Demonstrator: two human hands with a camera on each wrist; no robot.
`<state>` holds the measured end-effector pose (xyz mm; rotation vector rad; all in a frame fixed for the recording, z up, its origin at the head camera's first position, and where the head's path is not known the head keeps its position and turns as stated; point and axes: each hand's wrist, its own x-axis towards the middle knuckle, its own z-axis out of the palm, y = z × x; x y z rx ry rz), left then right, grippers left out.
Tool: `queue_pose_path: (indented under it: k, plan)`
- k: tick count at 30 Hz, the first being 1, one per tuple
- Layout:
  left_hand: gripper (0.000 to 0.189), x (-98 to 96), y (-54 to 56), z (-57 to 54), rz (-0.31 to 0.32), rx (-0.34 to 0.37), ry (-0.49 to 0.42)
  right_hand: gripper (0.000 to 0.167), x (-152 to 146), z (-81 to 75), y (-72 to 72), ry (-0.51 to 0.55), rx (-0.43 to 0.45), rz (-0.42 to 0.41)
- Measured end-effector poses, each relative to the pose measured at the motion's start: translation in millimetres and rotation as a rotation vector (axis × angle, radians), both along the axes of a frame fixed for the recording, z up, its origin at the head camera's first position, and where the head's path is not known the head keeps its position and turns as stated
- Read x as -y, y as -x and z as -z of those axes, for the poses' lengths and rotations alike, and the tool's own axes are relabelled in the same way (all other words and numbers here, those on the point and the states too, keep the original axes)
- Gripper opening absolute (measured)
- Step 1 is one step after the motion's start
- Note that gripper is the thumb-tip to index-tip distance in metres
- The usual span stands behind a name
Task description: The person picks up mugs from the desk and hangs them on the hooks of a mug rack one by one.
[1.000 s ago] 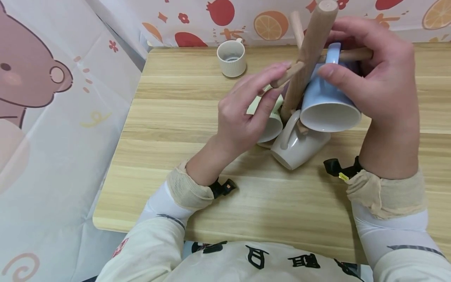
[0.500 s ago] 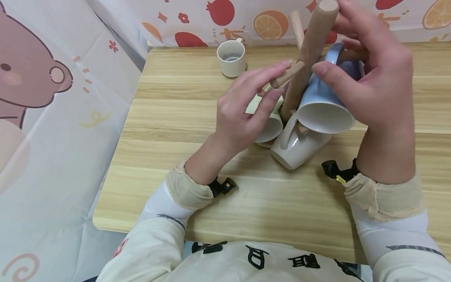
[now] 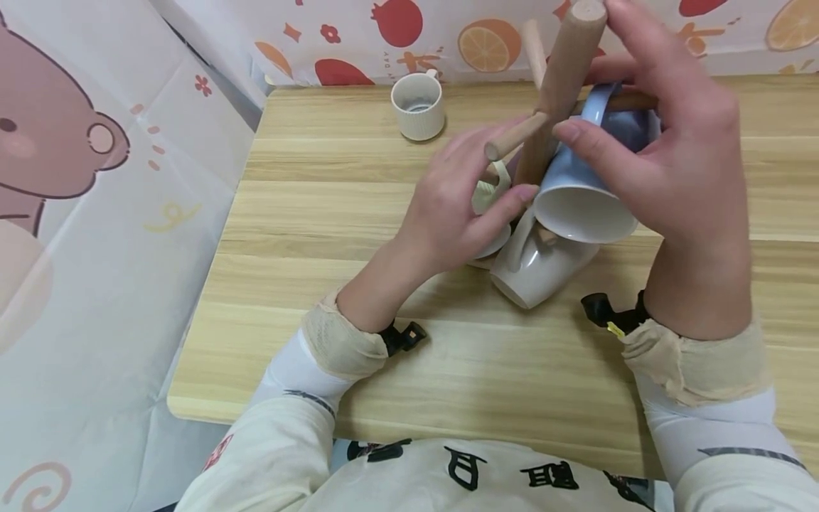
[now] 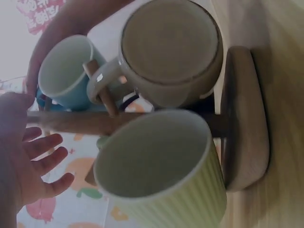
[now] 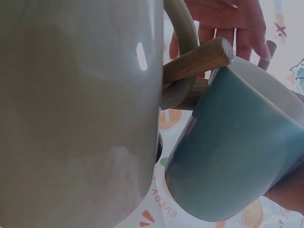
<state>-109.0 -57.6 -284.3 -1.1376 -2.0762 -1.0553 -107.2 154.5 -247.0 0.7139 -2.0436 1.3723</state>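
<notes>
A wooden mug tree (image 3: pixel 566 67) stands on the table with several pegs. My right hand (image 3: pixel 687 142) holds a light blue mug (image 3: pixel 579 171), its thumb near the handle; the mug's handle loops around the right peg (image 3: pixel 630 102) and its mouth tilts towards me. My left hand (image 3: pixel 448 192) is beside the front peg (image 3: pixel 515 136), its thumb reaching towards the post; in the left wrist view its fingers (image 4: pixel 50 161) are spread with nothing between them. Lower on the tree hang a beige mug (image 3: pixel 544 270) and a pale green ribbed mug (image 4: pixel 175 190), partly hidden by the left hand in the head view.
A white ribbed cup (image 3: pixel 419 114) stands upright near the table's back left. Behind the table hangs a fruit-print cloth (image 3: pixel 435 43). Another upper peg (image 3: pixel 534 53) points towards the back. The tree's wooden base (image 4: pixel 249 123) rests on the table.
My right hand has brought the blue mug left, its handle closer to the post along the peg. My left fingers have come away from the front peg's tip, the thumb dropping lower.
</notes>
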Motion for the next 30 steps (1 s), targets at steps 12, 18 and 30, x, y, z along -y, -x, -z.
queue_pose_path:
  k: [12, 18, 30]
  plan:
    - [0.066, 57.3, 58.2, -7.4, -0.351, 0.222, 0.282, 0.062, 5, 1.7, 0.0, -0.065, -0.033, -0.072]
    - [0.078, 61.9, 122.7, -3.6, -0.491, 0.522, 0.691, 0.063, 2, 4.8, -0.8, -0.082, -0.019, -0.073]
    - [0.080, 56.3, 202.1, 33.5, -0.436, 0.705, 1.136, 0.062, 8, 10.3, -4.7, -0.088, -0.007, -0.059]
